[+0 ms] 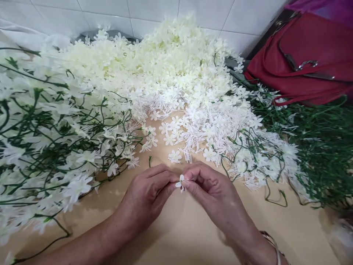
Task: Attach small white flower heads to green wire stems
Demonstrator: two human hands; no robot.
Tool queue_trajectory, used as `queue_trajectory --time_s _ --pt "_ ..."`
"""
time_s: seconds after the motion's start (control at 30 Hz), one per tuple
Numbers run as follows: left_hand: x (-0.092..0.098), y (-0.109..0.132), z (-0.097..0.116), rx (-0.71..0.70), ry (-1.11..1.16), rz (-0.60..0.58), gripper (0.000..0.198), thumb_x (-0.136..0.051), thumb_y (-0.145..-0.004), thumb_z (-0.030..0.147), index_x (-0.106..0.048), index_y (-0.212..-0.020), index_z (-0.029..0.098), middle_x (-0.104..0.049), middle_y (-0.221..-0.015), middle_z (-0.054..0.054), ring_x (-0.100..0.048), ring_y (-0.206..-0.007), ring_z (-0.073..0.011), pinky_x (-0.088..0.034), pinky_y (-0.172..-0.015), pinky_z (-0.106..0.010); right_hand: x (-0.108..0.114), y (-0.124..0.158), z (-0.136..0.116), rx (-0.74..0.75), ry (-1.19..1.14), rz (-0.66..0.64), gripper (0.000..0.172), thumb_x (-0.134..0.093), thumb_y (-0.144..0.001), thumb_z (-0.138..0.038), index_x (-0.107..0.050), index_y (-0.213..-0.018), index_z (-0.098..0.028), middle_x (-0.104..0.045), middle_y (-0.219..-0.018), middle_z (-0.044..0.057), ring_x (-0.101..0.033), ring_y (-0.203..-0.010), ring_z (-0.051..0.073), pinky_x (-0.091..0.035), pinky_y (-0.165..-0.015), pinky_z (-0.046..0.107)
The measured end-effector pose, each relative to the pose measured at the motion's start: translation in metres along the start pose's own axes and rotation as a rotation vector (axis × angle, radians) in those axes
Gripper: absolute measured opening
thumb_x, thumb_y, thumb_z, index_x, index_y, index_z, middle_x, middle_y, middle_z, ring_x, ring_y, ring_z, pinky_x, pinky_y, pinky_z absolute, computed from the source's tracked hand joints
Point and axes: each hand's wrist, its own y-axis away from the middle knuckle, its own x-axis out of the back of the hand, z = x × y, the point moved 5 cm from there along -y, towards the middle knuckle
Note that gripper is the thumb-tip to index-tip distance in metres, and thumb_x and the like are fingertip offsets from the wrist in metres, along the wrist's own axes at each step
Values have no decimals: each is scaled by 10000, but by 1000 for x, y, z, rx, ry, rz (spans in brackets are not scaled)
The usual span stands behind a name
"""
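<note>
A small white artificial flower (181,183) is between my two hands, above the near part of the table. My left hand (150,189) is closed in a pinch, its fingertips at the left edge of the petals. From the other side, the thumb and index finger of my right hand (213,193) close on the flower's middle. A thin pale strand sticks out beside the right fingertips. Just beyond my hands lie loose flower heads (174,156) and a heap of thin white stamens (204,125).
A large pile of cream petals (165,55) rises against the tiled wall (107,18). Finished-looking flowers on green stems (68,147) crowd the left. Bare green stems (325,147) lie at right, below a red bag (309,55). All rest on a tan table (182,235).
</note>
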Motion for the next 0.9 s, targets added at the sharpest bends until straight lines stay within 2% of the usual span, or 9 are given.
queue_trajectory --time_s 0.13,0.23,0.37,0.47,0.6,0.8,0.9 --pt "0 -1 -2 23 -9 -21 141 -597 -1013 100 -696 -963 187 -711 -870 -13 -675 -769 -115 -492 -717 -193 0 -2 -1 42 60 12 111 -695 -940 -188 -686 -835 -220 -648 -841 -18 -579 -761 116 -451 -683 234" --pt "1 -2 0 12 2 -11 137 -595 -1015 103 -699 -979 184 -691 -864 -14 -655 -773 -115 -485 -715 -194 2 -3 0 10 6 -2 100 -719 -939 -227 -690 -844 -218 -645 -822 -21 -579 -744 112 -463 -680 231" --pt "1 -2 3 -21 23 9 105 -602 -1021 124 -687 -997 181 -672 -871 -13 -619 -796 -121 -478 -738 -208 9 -4 0 -71 -92 -82 99 -759 -942 -306 -721 -964 -218 -681 -807 -18 -619 -748 116 -496 -720 245" --pt "1 -1 3 -28 12 19 95 -611 -1014 117 -680 -989 176 -670 -889 -12 -610 -811 -119 -473 -754 -212 19 -6 -3 -46 -90 -41 161 -757 -957 -365 -737 -1042 -229 -731 -894 4 -658 -805 124 -512 -771 258" --pt "1 1 4 -43 -5 32 89 -619 -1007 117 -679 -969 170 -665 -872 -6 -601 -777 -109 -462 -722 -209 24 -8 -5 2 -54 40 199 -772 -942 -411 -746 -1019 -229 -735 -932 20 -657 -827 134 -506 -764 264" --pt "0 1 3 -70 -44 36 93 -627 -1009 159 -702 -955 168 -644 -807 -5 -589 -724 -123 -453 -667 -228 17 -7 -6 25 23 -69 177 -801 -893 -333 -755 -1007 -206 -653 -813 -4 -579 -750 140 -465 -716 286" --pt "-2 1 2 -77 -39 10 113 -609 -1028 185 -713 -986 180 -671 -845 -21 -619 -765 -136 -475 -691 -236 17 -8 -7 64 73 -88 85 -771 -888 -277 -732 -896 -202 -647 -823 1 -572 -760 145 -452 -715 297"
